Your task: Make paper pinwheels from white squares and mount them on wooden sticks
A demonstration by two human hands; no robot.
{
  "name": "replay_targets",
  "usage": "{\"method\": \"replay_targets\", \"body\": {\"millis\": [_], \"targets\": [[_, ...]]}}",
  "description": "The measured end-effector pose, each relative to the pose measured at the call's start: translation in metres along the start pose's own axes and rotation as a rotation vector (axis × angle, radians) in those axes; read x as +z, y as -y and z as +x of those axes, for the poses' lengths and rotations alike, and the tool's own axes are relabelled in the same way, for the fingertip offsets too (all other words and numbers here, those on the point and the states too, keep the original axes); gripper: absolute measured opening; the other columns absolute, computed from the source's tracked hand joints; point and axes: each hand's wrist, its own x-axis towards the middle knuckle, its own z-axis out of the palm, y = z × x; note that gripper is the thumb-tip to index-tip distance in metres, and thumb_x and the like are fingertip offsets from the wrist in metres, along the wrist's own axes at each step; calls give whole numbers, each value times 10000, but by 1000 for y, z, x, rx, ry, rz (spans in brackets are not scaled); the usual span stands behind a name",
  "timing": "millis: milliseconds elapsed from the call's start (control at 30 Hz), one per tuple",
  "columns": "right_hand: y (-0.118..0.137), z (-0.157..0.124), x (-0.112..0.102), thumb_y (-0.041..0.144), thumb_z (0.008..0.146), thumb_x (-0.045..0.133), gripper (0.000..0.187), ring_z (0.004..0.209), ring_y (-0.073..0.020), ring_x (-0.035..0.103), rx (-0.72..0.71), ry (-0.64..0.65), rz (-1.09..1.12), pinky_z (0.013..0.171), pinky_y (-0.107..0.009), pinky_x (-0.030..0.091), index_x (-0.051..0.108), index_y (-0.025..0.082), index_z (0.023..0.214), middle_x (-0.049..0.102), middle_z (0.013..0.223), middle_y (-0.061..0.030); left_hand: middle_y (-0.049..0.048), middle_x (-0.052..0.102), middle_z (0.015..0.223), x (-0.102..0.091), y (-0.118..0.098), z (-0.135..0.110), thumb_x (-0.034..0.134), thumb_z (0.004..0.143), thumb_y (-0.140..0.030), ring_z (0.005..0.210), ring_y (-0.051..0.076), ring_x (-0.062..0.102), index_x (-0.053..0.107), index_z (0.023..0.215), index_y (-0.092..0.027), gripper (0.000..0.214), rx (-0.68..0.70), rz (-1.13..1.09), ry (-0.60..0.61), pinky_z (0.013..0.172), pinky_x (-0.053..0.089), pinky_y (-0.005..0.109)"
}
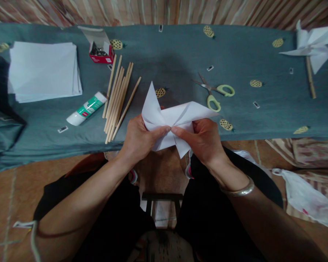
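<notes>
A white folded paper pinwheel [169,116] hangs just above the near edge of the table. My left hand [138,140] grips its left side, thumb pressed onto the centre. From the other side, my right hand [205,140] pinches the same centre with thumb and fingers closed. Both thumbs nearly meet at the middle of the paper. Several wooden sticks [118,96] lie just left of my hands.
A grey-green cloth with pineapple prints [180,54] covers the table. On it lie a stack of white paper [43,71], a glue tube [86,109], a red box of pins [101,49], green-handled scissors [214,92] and a finished pinwheel on a stick [313,51]. A plastic bag [306,198] is on the floor.
</notes>
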Motion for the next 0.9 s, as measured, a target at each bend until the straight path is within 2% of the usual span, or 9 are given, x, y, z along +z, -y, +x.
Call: {"method": "replay_targets", "body": {"millis": [200,400,633,767,900], "targets": [[2,0,1,319,695,735,244,663,-145,583,22,-34,-45,561,-256,472,715,120,835,686,758,-39,68,723,906,-1,4,3,789,617,-269,769,192,657,658,1096,-85,530,3,-21,1,711,540,303],[3,4,-3,384,618,792,305,559,-100,513,76,14,147,484,-224,418,665,141,752,629,660,4,79,725,940,-1,3,5,786,619,-266,803,199,665,658,1076,-83,509,27,-74,1,753,540,321],[5,1,-4,297,634,746,208,482,-60,407,52,-6,23,437,-206,338,604,151,595,524,554,47,83,725,940,0,2,4,784,620,-278,803,208,665,642,1119,-83,554,47,-29,23,732,539,317],[4,-1,-4,306,648,739,206,498,-67,419,43,-11,12,441,-209,338,607,157,595,530,563,43,92,726,945,0,4,3,779,625,-276,813,214,667,643,1116,-75,547,64,-12,23,737,539,320],[4,1,-6,347,620,780,236,539,-95,482,79,35,94,469,-228,387,645,160,670,596,618,20,86,727,937,1,4,5,791,611,-276,819,214,668,651,1098,-82,542,75,-32,9,739,540,314]]}}
